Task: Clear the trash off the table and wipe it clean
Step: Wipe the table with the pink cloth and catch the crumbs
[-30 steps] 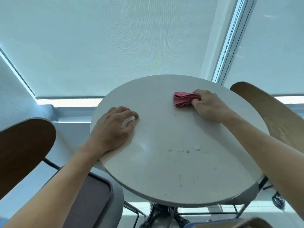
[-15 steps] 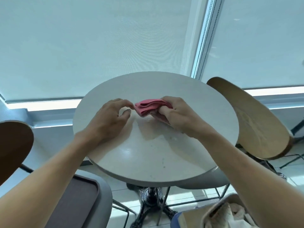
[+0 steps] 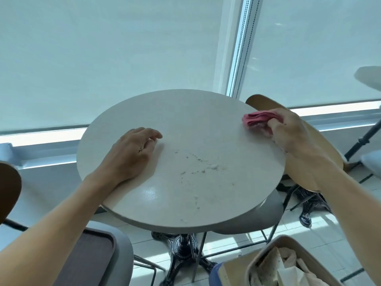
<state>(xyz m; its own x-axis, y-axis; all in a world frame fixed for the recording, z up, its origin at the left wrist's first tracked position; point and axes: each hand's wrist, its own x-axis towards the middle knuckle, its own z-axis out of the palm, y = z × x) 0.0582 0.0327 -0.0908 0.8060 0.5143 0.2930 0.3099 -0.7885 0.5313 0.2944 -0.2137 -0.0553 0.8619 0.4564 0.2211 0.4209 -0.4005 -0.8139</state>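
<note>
One pink cloth (image 3: pixel 260 119), bunched into folds, sits at the right edge of the round pale table (image 3: pixel 185 112), gripped by the right hand (image 3: pixel 288 131), whose fingers curl around it. Scattered white crumbs (image 3: pixel 198 162) lie on the tabletop near its middle. The left hand (image 3: pixel 132 153) rests on the table's left side, fingers relaxed and holding nothing. Below the table at lower right stands a bin (image 3: pixel 292 265) with crumpled paper inside. Wooden chair backs flank the table, one behind the right hand (image 3: pixel 266 103).
</note>
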